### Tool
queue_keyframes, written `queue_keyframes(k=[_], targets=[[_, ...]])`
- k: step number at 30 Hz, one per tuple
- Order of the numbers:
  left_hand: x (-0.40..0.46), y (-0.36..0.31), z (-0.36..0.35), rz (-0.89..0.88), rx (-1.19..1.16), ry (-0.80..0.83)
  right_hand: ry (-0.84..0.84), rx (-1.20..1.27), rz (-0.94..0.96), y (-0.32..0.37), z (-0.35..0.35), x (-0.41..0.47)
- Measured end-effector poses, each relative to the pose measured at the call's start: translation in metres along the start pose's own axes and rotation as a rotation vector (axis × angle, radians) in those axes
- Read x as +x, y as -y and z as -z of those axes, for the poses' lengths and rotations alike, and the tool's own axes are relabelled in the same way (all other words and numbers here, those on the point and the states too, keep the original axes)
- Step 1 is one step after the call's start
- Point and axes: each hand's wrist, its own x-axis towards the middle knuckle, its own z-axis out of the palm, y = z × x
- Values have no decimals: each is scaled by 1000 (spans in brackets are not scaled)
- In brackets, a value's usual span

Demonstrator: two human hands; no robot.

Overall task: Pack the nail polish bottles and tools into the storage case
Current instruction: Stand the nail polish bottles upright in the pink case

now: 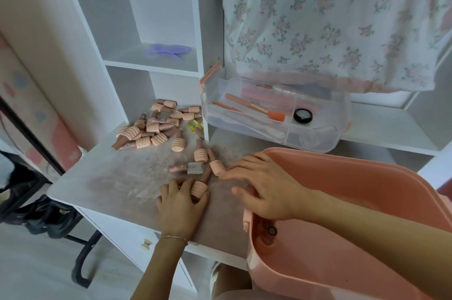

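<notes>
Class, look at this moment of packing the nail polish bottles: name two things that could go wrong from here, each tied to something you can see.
1. The left hand grips one peach ribbed-cap polish bottle while loose bottles lie close by; a sweep might roll them off the white desk.
2. The pink plastic storage case overhangs the desk edge under the right hand; it could tip.

The left hand (182, 204) lies on the white desk (102, 184), its fingers curled round a peach-capped nail polish bottle (198, 188). Just beyond its fingertips sit a small grey block (195, 168) and three loose bottles (201, 153). The right hand (264, 187) rests with straight fingers on the rim of the pink storage case (354, 202), fingertips touching one of those bottles. Farther out past both hands lie a heap of bottles (156, 126) and a clear tray (274, 114) holding brushes
</notes>
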Motion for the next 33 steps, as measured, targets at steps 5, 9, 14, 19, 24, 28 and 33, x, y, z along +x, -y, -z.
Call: queue_keyframes(k=[5, 9, 14, 19, 24, 28, 33], targets=[[-12, 15, 16, 9, -439, -43, 5, 28, -89, 1, 3, 31], [-15, 33, 34, 318, -787, -164, 179, 33, -131, 0, -3, 81], [-26, 48, 59, 426, -1180, -243, 550, -70, -159, 2, -38, 140], [-39, 52, 78, 409, -1374, -232, 628, -368, -115, 4, -68, 162], [-44, 52, 86, 335, -1425, -173, 565, -438, -31, 7, -80, 165], [-43, 46, 89, 288, -1453, -141, 422, -145, -49, 20, -61, 160], [-39, 24, 92, 187, -1494, -66, 140, 287, -175, 36, -14, 128]])
